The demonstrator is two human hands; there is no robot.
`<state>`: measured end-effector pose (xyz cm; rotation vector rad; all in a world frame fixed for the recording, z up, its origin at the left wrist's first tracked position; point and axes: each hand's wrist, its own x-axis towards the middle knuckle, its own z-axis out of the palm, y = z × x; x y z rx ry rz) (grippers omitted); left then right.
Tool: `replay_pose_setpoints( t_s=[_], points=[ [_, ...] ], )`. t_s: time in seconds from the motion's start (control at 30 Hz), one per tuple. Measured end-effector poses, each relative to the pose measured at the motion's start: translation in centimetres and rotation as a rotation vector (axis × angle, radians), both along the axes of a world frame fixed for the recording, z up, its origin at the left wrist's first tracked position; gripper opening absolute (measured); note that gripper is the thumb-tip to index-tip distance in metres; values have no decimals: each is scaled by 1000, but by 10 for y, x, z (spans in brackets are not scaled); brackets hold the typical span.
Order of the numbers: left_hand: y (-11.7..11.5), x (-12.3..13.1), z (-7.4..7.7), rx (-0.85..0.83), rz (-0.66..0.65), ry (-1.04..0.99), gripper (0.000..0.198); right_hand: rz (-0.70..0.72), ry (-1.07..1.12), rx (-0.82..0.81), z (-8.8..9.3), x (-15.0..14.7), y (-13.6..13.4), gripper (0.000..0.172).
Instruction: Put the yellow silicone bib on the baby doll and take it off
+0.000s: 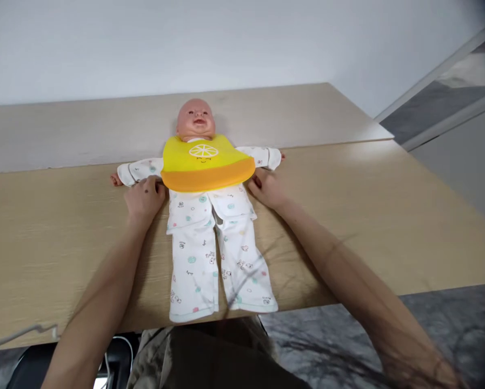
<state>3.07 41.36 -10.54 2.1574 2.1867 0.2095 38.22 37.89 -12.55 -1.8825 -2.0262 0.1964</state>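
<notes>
A baby doll [196,118] lies on its back on the wooden table, arms spread, in white printed pyjamas [193,259]. Over its chest lies a yellow bib [210,162] with an orange pocket along the bottom and a white citrus slice printed on it. My left hand [145,200] is closed at the bib's lower left edge, just below the doll's sleeve. At the lower right corner of the bib, my right hand [268,188] has its fingers curled against the edge. The fingertips of both hands are partly hidden.
The wooden table [347,216] meets a raised pale board [286,116] at the back, against a white wall. A white cable [19,335] crosses the front left edge. Below it stands a black object [35,367], partly cut off. Dark hair strands blur the foreground.
</notes>
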Motion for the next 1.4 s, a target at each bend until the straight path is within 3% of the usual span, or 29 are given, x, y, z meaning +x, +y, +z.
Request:
replay_pose_setpoints(
  t_s=[0.17,0.4,1.4],
  points=[
    [-2,7,1,-31,-57,-9,33,47,114,15,-2,5,-10,13],
    [1,5,-2,-13,-58,-29,31,27,274,3,-5,9,-4,18],
    [5,3,-6,-3,-58,-63,22,-24,333,4,-3,10,-1,17]
  ],
)
